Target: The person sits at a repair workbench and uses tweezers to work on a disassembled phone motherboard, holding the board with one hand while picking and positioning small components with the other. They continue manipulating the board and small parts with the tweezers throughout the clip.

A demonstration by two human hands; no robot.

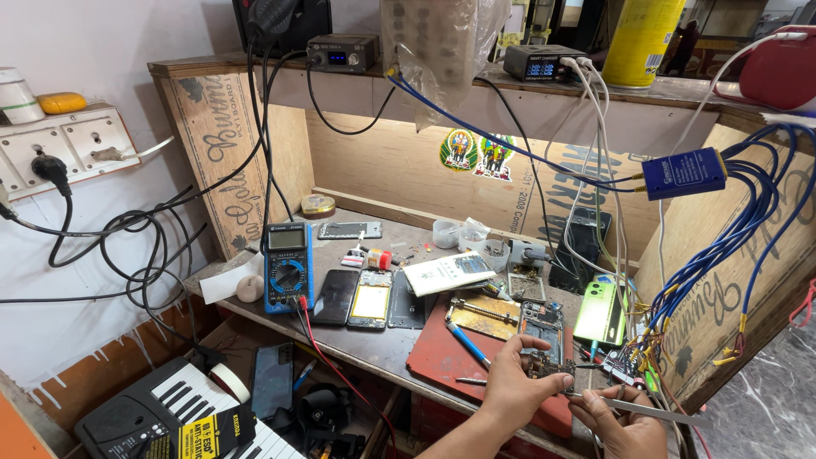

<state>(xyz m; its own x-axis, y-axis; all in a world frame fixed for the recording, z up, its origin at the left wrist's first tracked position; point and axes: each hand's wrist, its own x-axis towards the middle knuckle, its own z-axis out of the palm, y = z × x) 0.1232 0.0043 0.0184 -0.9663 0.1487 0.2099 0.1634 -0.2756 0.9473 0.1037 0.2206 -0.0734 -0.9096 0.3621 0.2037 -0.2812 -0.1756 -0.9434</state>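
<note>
Worn on the head, looking down and forward across the cluttered counter (374, 344), fairly near, hands at the lower edge.

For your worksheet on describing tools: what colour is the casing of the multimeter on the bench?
Blue, with a dark face; the multimeter shows in the head view.

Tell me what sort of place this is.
Most likely a phone repair bench: a multimeter, opened phones on the plywood table, and the left hand holding a small circuit board beside the right hand with tweezers.
</note>
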